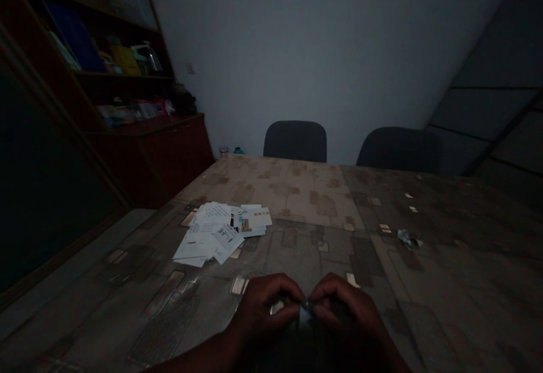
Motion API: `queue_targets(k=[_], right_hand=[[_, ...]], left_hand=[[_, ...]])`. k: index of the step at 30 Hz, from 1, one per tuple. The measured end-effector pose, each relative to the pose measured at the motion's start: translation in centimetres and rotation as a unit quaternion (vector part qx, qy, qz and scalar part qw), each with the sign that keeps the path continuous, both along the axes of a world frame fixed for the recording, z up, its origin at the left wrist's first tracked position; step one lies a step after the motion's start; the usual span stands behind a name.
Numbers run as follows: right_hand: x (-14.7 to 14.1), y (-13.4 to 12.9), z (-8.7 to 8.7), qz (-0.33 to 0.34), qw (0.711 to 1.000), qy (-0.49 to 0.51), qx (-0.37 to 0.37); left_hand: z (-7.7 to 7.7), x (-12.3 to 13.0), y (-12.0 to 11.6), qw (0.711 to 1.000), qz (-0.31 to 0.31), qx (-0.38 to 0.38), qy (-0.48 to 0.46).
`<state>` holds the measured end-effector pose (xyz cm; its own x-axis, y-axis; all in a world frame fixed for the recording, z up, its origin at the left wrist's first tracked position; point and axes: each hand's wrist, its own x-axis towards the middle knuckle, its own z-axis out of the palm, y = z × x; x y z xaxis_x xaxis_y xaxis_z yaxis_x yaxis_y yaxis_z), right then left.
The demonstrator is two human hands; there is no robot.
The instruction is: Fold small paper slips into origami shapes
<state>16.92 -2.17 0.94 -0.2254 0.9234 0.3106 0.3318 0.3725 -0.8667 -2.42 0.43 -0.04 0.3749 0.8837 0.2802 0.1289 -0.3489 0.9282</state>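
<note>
Near the table's front edge, my left hand (269, 305) and my right hand (345, 308) meet fingertip to fingertip. Between their pinched thumbs and forefingers is a small pale piece (304, 314), perhaps paper; its lower part fades into shadow. Beyond and to the left, a spread pile of white cards (207, 234) with writing and small pictures lies on the patterned tablecloth. Over on the right lies a small crumpled grey-white piece (405, 238).
The table (292, 183) has a patterned cover. Behind its far edge stand two dark chairs (296, 140) (399, 148). A dark red cabinet (169, 152) with loaded shelves is at the left, against the wall.
</note>
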Motion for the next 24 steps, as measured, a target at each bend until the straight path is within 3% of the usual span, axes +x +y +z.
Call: queue_targets(k=[4, 15, 24], right_hand=[[0.01, -0.04, -0.07, 0.007, 0.999, -0.021, 0.045], [0.2, -0.03, -0.03, 0.021, 0.999, -0.024, 0.02], [0.23, 0.02, 0.47, 0.008, 0.999, -0.035, 0.002]], left_hand=[[-0.05, -0.12, 0.11, 0.999, -0.004, 0.033, 0.011], [0.33, -0.34, 0.25, 0.989, -0.055, 0.135, 0.041], [0.19, -0.32, 0.41, 0.988, -0.061, 0.139, 0.021]])
